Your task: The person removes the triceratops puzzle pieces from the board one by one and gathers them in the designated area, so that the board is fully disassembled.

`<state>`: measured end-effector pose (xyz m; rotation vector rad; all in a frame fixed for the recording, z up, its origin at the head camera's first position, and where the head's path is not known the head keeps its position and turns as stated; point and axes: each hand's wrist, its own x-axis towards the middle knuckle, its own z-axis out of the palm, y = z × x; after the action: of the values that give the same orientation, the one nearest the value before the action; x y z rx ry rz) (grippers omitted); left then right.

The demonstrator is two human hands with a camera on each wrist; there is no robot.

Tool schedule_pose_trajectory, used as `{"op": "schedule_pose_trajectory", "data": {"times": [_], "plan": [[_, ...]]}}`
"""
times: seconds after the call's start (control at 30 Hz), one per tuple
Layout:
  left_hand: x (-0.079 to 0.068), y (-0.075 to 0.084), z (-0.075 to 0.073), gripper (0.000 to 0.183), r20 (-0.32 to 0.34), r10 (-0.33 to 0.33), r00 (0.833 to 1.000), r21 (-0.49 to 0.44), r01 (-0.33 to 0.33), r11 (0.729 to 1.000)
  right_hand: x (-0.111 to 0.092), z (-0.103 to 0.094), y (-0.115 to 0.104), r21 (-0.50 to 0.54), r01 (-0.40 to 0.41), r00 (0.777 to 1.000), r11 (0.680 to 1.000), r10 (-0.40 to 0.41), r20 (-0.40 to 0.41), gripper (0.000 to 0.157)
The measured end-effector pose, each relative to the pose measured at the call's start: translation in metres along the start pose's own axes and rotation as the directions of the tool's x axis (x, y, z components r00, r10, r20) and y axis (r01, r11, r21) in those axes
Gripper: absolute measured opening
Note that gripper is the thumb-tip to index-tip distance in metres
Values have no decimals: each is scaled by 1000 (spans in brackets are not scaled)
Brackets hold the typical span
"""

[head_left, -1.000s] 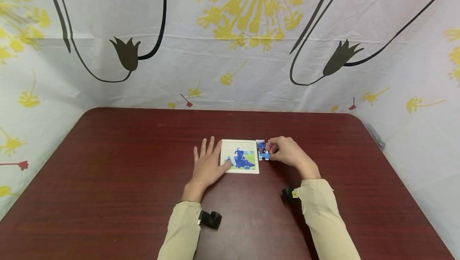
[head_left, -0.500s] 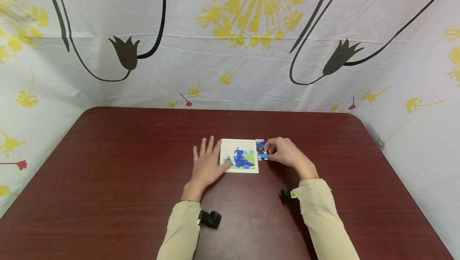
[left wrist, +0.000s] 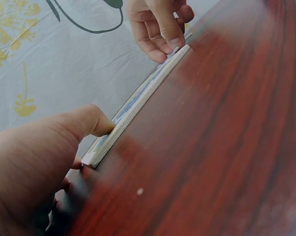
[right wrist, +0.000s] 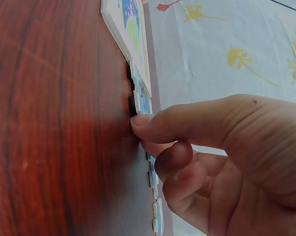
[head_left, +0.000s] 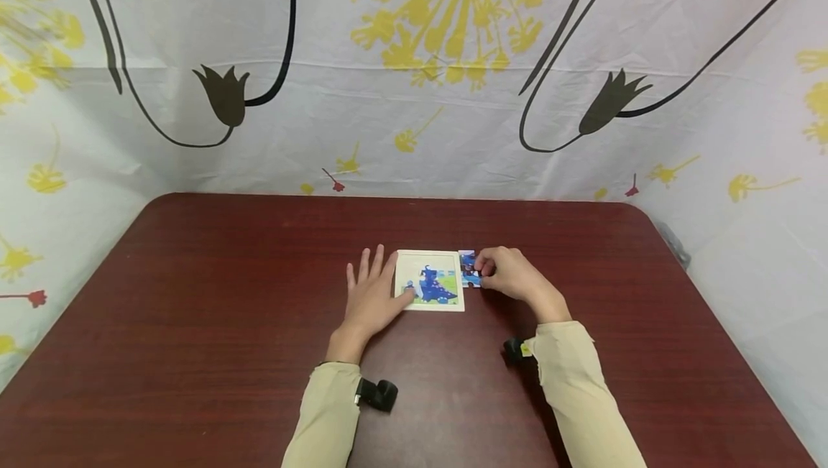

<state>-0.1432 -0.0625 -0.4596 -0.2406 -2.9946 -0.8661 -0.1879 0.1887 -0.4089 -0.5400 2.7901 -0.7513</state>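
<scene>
A jigsaw puzzle board with a pale raised border lies flat in the middle of the table. Part of its picture, a blue dinosaur on green, is filled; the upper part is bare and cream. My left hand lies spread at the board's left side, its thumb resting on the lower left of the picture. At the right edge, small blue jigsaw pieces sit against the border. My right hand pinches at their outer side with thumb and index finger. In the right wrist view the thumb partly hides the gripped piece.
More jigsaw pieces lie in a row past the right fingers in the right wrist view. The dark red wooden table reaches back to a white patterned cloth. Black wrist cameras are worn on both arms.
My right hand shifts very slightly left with its pinched piece; the whole head view also drifts a little. My left hand stays on the board.
</scene>
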Motion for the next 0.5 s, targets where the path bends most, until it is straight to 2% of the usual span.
{"op": "schedule_pose_trajectory", "data": {"times": [0.5], "plan": [[1, 0, 0, 78, -3, -3, 1000, 7, 3, 1000, 0, -2, -2, -11, 13, 1000, 1000, -13, -14, 14]]}}
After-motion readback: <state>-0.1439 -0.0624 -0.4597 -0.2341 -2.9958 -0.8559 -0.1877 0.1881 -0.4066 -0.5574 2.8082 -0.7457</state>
